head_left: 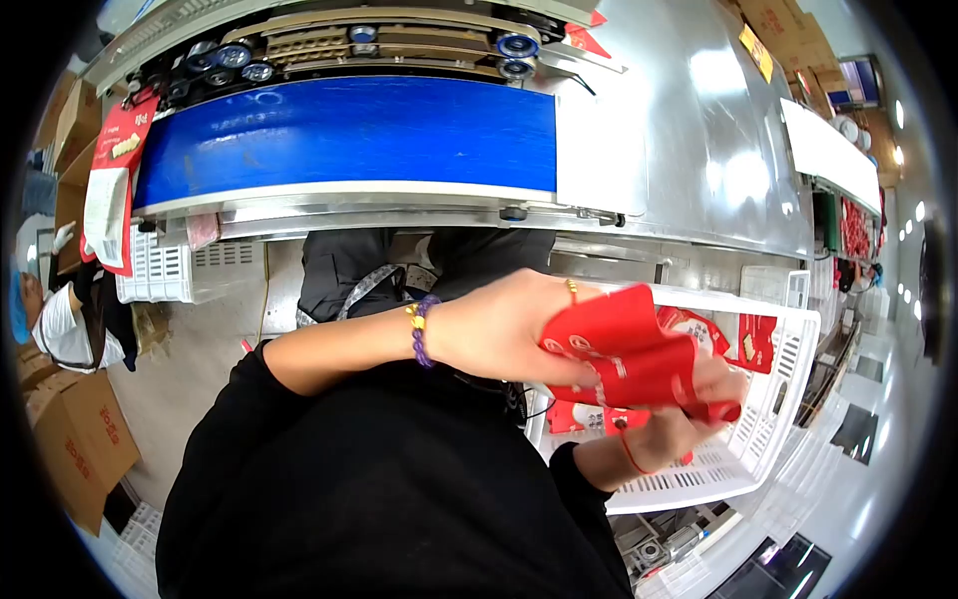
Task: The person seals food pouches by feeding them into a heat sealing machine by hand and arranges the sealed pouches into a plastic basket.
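Observation:
A red printed pouch (624,344) is stretched between my two hands in front of my right side. My left hand (499,324), with a purple bead bracelet at its wrist, reaches across and grips the near end of the pouch. My right hand (699,404), with a thin red cord at its wrist, is closed on the other end; its fingers are partly hidden by the pouch. Below both hands stands a white slatted crate (728,469) with several red pouches (755,341) lying in it.
Ahead is a machine with a blue conveyor belt (349,135) and rollers, beside a shiny metal table (689,130). A red pouch (110,190) hangs at the belt's left end. Cardboard boxes (85,439) and a person (75,319) are at the left.

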Demonstrator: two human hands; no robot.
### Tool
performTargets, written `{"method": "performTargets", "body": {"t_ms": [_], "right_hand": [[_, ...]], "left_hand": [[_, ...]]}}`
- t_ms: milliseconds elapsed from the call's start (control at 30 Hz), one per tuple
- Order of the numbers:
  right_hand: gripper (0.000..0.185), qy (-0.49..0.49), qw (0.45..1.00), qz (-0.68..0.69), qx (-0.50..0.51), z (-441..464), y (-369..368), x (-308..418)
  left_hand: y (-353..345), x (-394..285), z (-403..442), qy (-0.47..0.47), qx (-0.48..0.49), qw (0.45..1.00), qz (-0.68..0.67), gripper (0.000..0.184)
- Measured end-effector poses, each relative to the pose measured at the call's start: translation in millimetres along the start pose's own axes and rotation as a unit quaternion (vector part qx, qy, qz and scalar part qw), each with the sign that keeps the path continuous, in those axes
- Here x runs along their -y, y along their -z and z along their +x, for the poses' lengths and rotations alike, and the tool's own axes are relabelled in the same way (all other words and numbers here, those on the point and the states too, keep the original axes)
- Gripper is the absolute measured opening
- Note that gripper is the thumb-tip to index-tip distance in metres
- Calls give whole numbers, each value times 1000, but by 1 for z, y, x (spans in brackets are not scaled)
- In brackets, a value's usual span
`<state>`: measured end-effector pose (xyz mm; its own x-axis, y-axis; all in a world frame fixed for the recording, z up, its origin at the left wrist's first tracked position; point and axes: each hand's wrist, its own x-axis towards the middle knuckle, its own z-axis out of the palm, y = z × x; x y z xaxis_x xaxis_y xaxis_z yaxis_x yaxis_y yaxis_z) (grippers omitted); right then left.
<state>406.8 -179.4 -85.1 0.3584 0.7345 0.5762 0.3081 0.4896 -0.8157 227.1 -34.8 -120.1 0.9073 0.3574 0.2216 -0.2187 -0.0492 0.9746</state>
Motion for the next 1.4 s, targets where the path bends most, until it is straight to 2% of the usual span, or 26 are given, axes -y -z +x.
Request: {"method": "performTargets", "body": {"t_ms": [33,100,133,167,233,300,367,433,500,533,567,700,733,767,833,900,933,967,1033,1100,1167,1233,1267,1400], "right_hand": [[36,-4,1000,9,15,4,-12,-7],[42,-46,996,56,-56,12,-38,-17],[48,-112,988,102,-26,12,-41,-19],[50,-200,980,12,15,16,-53,-11],[48,-176,974,10,142,9,-57,-37],[38,-211,975,55,50,-12,-63,-50],[35,-222,972,78,16,-20,-62,-60],[32,-163,984,-63,-34,-25,-57,-71],[30,-187,979,-50,-71,-21,-61,-65],[30,-241,967,-34,-82,-20,-58,-65],[30,-293,951,-17,-93,-18,-55,-65],[34,-290,951,69,-84,-18,-29,-76],[41,-247,964,101,17,-19,-13,-80],[40,-206,974,88,20,-24,-2,-87],[39,-132,985,93,57,-18,15,-98],[37,-181,983,22,-15,-4,21,-106],[36,-193,979,1,-63,14,9,-105],[30,-195,974,-86,-77,34,1,-107],[24,-203,951,-225,-53,65,-10,-114],[21,-168,934,-311,-50,87,-10,-142],[23,-209,945,-246,-56,100,-4,-168],[26,-296,949,-87,-66,112,9,-183],[27,-291,954,-25,-67,117,11,-189],[20,-306,948,-14,-89,130,15,-207]], "left_hand": [[1,3,-12,36,-59,993,-96,35],[14,2,-27,43,-116,991,-52,23],[16,7,-34,-8,-159,987,-27,21],[18,14,-38,-10,-166,986,-26,21],[23,23,-45,-97,-235,967,-23,23],[33,17,-42,-119,-227,966,-27,25],[38,17,-42,-135,-261,937,187,26],[38,20,-45,0,-223,974,33,28],[43,27,-47,70,-181,981,-25,23],[52,7,-48,118,-149,979,-67,29],[56,23,-50,117,-123,985,-28,30],[67,30,-46,83,-108,988,-69,33],[68,32,-45,68,-115,987,-94,34],[68,24,-39,36,-138,981,-132,34],[78,24,-32,84,-104,982,-133,34],[85,26,-14,104,-85,982,-136,34],[86,27,-1,89,-121,987,-50,36],[87,45,15,-17,-212,972,99,33],[105,48,40,140,-255,940,177,32],[103,88,68,84,-374,921,62,34],[107,100,86,103,-382,917,48,33],[108,106,98,128,-421,893,-94,32],[112,108,102,142,-421,876,-189,28],[126,115,113,184,-427,872,-154,22]]}}
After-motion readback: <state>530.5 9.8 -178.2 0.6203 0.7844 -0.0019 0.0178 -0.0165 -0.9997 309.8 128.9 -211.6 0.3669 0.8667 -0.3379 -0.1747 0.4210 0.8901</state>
